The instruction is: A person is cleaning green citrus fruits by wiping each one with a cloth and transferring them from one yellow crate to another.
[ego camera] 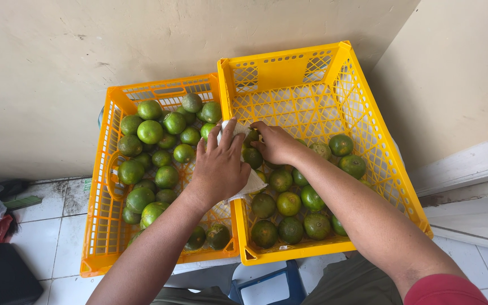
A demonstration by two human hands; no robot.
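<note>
Left hand [219,166] grasps white cloth [252,182] over the divide between two yellow crates [312,73]. Right hand [275,144] grips a green orange [252,137], pressed against the cloth, above right crate.

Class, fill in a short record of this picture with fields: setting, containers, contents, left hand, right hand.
Setting: tiled floor by a cream wall
Containers: two yellow plastic crates, the left crate and the right crate, side by side
Contents: green citrus fruits in both
Left hand: left hand presses a white cloth over the crates' shared edge
Right hand: right hand grips a fruit, mostly hidden, against the cloth
</note>
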